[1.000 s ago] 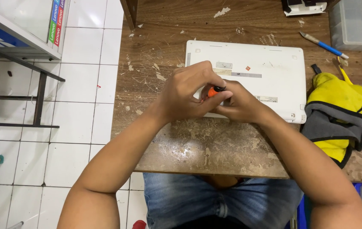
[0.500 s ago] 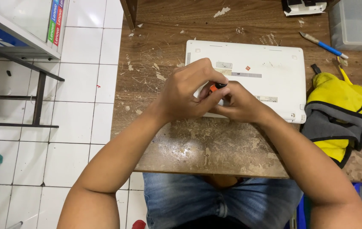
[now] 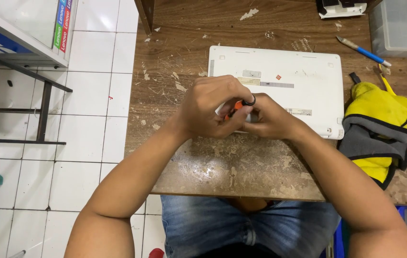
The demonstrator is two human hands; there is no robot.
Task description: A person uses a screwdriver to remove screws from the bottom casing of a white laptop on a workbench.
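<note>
Scuffed wooden worktop (image 3: 203,167) over white floor tiles, paint flecks all over it, and we're looking straight down. White laptop (image 3: 289,91) lies flipped, underside up, w/ vents and labels showing, pulled close to the near edge so both hands can meet on its front-left corner. Left hand (image 3: 210,110) curls tight round a small screwdriver w/ orange handle (image 3: 237,105); that grip is closed on the tool, black cap end peeking out by the fingers. Right hand (image 3: 270,119) presses in beside it, touching the left, fingers pinched at the shaft; looks like it's steadying the tip, though the tip itself is hidden, so can't tell what it sits on. Off to the right, a yellow-and-grey pouch (image 3: 380,129) lies just beside the laptop, within easy reach. Blue-handled brush (image 3: 363,50) lies further back, near a clear plastic box (image 3: 399,26).
</note>
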